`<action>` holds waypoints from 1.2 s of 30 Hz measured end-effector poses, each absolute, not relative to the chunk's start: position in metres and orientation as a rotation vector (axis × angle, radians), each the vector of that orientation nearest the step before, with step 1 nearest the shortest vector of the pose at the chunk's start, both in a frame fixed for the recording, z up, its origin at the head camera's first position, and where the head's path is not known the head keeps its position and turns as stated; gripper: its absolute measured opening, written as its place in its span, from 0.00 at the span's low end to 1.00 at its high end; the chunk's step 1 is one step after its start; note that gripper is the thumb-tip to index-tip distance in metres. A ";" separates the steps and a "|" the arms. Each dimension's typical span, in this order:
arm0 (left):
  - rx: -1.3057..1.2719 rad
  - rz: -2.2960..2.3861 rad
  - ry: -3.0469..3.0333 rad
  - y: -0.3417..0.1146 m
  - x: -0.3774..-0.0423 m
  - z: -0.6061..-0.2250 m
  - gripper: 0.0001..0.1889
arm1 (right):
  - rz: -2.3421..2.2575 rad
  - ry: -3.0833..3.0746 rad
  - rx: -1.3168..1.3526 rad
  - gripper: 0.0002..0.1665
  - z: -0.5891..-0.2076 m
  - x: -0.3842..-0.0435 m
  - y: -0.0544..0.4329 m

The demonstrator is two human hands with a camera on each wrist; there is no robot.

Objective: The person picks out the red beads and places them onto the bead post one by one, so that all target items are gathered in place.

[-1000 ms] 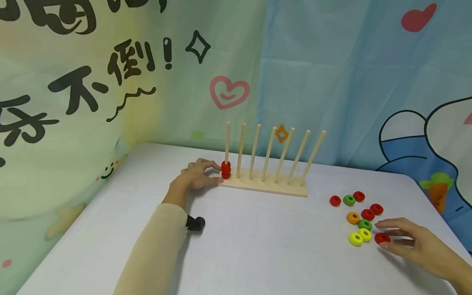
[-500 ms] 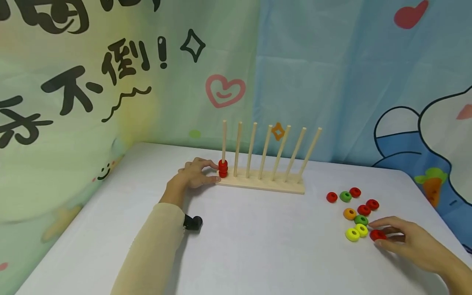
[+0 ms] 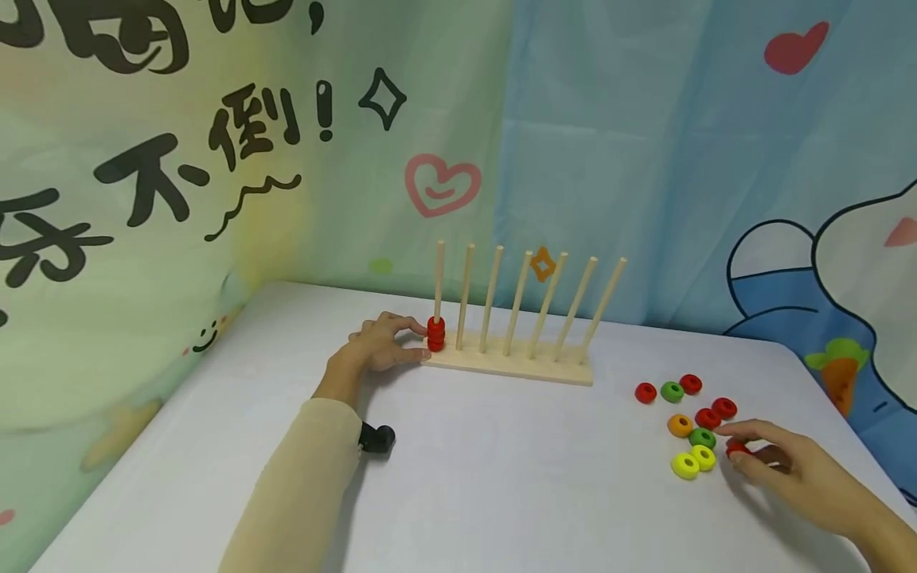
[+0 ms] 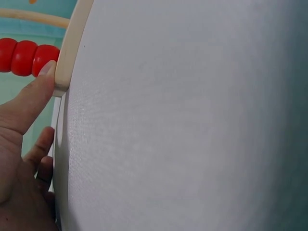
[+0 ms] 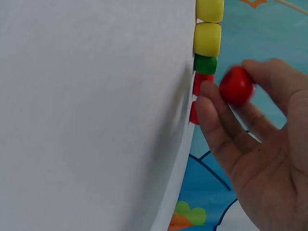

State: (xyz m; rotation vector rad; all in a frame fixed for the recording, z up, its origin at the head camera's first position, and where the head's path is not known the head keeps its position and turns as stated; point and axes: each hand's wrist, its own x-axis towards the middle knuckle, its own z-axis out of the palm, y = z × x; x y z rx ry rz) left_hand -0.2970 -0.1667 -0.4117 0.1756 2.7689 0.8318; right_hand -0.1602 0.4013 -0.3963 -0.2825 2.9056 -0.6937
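Note:
A wooden peg stand with a row of upright pegs stands at the back of the table. Three red beads are stacked on its leftmost peg. My left hand holds that end of the stand, its thumb against the base edge beside the lowest bead and its index finger by the stack. At the right, my right hand pinches a red bead between thumb and fingers, raised off the table. Next to it lie two yellow beads and a green bead.
More loose beads lie on the right of the white table: an orange bead, another green bead and several red ones. A printed curtain hangs behind. A black wrist mount sits on the left wrist.
My right hand has closed on the red bead and lifted it from the table. The left hand stays at the stand's left end. The head view has shifted slightly.

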 end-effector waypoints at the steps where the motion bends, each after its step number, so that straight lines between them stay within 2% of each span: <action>1: 0.170 0.831 2.768 -0.167 -0.297 -0.411 0.24 | -0.726 2.939 -0.324 0.19 -0.396 -0.160 0.401; 7: 0.160 0.833 2.761 -0.167 -0.295 -0.406 0.25 | -0.824 3.081 -0.460 0.11 -0.390 -0.159 0.391; 11: 0.165 0.823 2.766 -0.168 -0.297 -0.407 0.25 | -0.820 3.079 -0.416 0.16 -0.386 -0.160 0.386; 17: 0.168 0.820 2.759 -0.168 -0.296 -0.409 0.26 | -0.890 3.054 -0.557 0.28 -0.383 -0.160 0.381; 36: 0.188 0.804 2.765 -0.166 -0.296 -0.410 0.26 | -1.129 3.004 -0.817 0.24 -0.365 -0.173 0.320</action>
